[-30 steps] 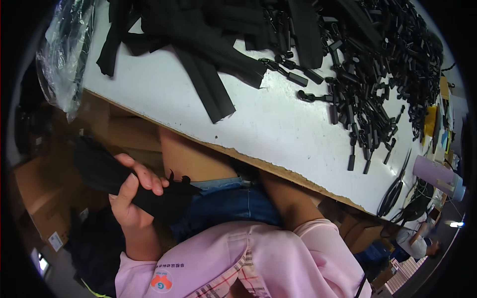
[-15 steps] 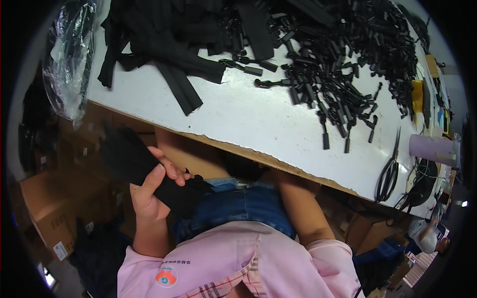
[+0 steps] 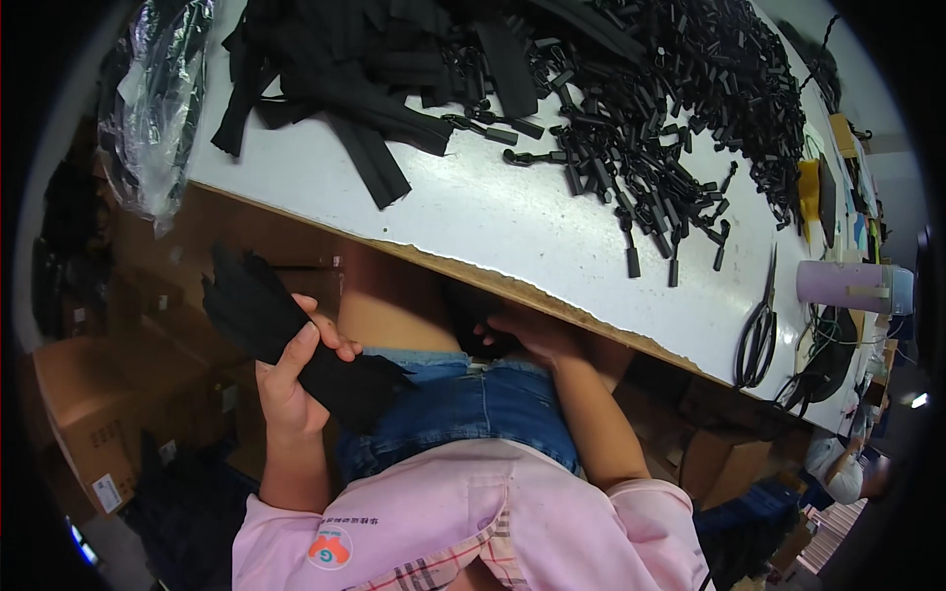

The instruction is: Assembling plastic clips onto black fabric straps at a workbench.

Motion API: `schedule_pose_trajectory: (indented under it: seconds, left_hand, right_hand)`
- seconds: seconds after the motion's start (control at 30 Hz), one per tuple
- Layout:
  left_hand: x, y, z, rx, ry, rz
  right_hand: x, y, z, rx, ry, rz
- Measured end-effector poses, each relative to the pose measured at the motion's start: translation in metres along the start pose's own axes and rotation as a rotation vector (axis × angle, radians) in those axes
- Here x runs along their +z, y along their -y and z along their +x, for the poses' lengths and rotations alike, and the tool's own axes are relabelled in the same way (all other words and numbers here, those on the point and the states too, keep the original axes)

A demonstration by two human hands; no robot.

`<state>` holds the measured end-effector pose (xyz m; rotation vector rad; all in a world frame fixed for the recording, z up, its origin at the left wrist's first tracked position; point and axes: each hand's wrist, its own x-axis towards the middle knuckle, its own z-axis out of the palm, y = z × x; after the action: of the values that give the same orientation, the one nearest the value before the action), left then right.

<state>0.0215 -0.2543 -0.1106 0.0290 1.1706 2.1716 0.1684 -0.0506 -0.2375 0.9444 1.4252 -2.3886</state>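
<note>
My left hand (image 3: 301,360) is closed round a bundle of black fabric strips (image 3: 258,300) that look like zipper tape. The thumb lies on top, and the bundle slants from the upper left down over my denim shorts. Partly in shadow below the table edge, my right hand (image 3: 532,333) has its fingers bent beside something dark (image 3: 468,307) between my thighs; what they hold is hard to make out. On the table above lies a heap of similar black strips (image 3: 370,163). To its right spreads a large pile of small black zipper sliders with long pulls (image 3: 631,182).
The white table (image 3: 473,207) has a rough, chipped front edge. Black scissors (image 3: 757,345) lie near its right end, beside a lilac cup (image 3: 838,286) and cables. A clear plastic bag (image 3: 153,118) hangs at the left. Cardboard boxes (image 3: 84,414) stand below.
My right hand has come into sight below the table edge, beside the dark thing at my lap. The left hand keeps its bundle, nearly unmoved. The whole view has shifted slightly.
</note>
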Motion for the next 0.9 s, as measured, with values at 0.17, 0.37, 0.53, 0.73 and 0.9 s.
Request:
schedule_pose_trajectory:
  seconds: [0.17,0.37,0.53,0.73,0.9]
  left_hand:
    - [0.011,0.005,0.007,-0.049,-0.013,-0.021]
    - [0.025,0.013,0.014,-0.103,-0.016,0.019]
    - [0.031,0.018,0.011,-0.09,-0.006,0.085]
    - [0.052,0.039,0.011,-0.16,0.123,0.282]
    - [0.065,0.044,0.018,-0.112,0.173,0.327]
  right_hand:
    - [-0.008,-0.013,-0.002,-0.157,-0.076,0.219]
    - [-0.018,-0.033,0.008,-0.24,-0.269,-0.009]
    - [0.007,0.005,-0.016,-0.699,-0.516,-1.205]
    - [0.034,0.059,-0.081,-0.514,-0.102,-1.012]
    - [0.038,0.084,-0.096,-0.764,-0.047,-0.71]
